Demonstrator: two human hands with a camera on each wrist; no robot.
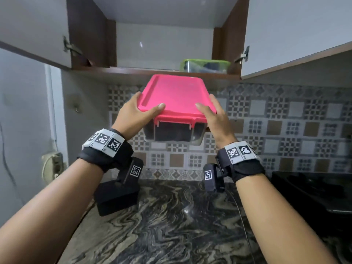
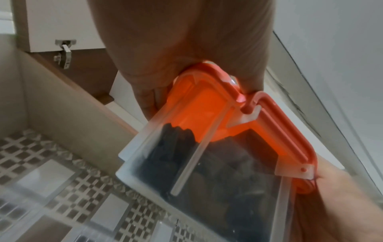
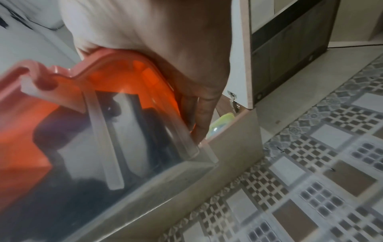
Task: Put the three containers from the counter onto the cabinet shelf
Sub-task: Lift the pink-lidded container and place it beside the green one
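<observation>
A clear container with a pink lid [image 1: 175, 94] and dark contents hangs in the air just below the open cabinet shelf [image 1: 144, 70]. My left hand [image 1: 139, 111] grips its left side, thumb on the lid. My right hand [image 1: 211, 113] grips its right side the same way. In the left wrist view the container [image 2: 217, 155] shows its clear wall and clasps under my palm. The right wrist view shows the container [image 3: 116, 131] close to the shelf edge. A green-lidded container [image 1: 205, 66] sits on the shelf at the right; the green-lidded container [image 3: 220, 123] peeks past my fingers.
Both cabinet doors [image 1: 297, 33] stand open. A patterned tile wall [image 1: 285, 121] runs behind. The dark marbled counter [image 1: 171, 225] lies below, with a black stove [image 1: 314, 191] at the right. The left half of the shelf holds nothing visible.
</observation>
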